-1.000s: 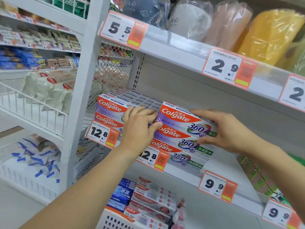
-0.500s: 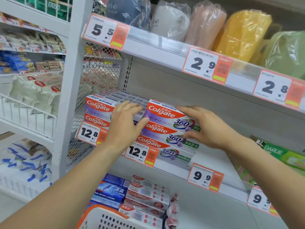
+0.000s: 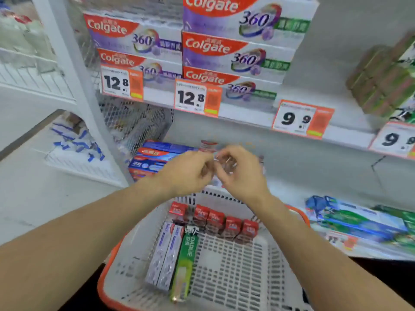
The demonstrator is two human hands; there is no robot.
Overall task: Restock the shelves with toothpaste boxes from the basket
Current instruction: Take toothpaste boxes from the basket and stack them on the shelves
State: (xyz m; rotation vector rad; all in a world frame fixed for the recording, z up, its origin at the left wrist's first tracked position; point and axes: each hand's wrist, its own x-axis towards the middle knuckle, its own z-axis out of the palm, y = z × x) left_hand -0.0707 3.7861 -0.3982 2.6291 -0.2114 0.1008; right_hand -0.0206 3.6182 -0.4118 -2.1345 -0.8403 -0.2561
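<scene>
**Kid:** Looking down, I see two hands close together over a basket [image 3: 116, 261]. What are they doing?

**Helper:** The left hand [image 3: 188, 173] and the right hand [image 3: 241, 173] meet in the air above the far end of the basket. Their fingers are curled in, and the fingertips almost touch. That spot is blurry, so I cannot tell if they hold anything.

**Kid:** Where are the toothpaste boxes?

**Helper:** Some are in the basket. Two pale purple boxes [image 3: 165, 257] lie side by side near the left wall. A green box [image 3: 186, 263] lies right beside them, touching. A row of red boxes [image 3: 215, 218] stands on end along the far wall.

**Kid:** And on the shelf?

**Helper:** Up high, Colgate boxes sit in two stacks on the upper shelf [image 3: 247, 114]. The left stack [image 3: 134, 41] is next to the wire mesh side. The right stack [image 3: 238, 52] touches it and goes higher.

**Kid:** What are the orange and white cards?

**Helper:** Price tags [image 3: 197, 97] on the shelf edge. Two say 12.8 and sit under the stacks. More to the right say 9.9.

**Kid:** Anything else?

**Helper:** Green packs [image 3: 381, 84] are piled at the far right of that shelf. Lower down, blue and red boxes [image 3: 155, 158] lie behind the left hand.
</scene>
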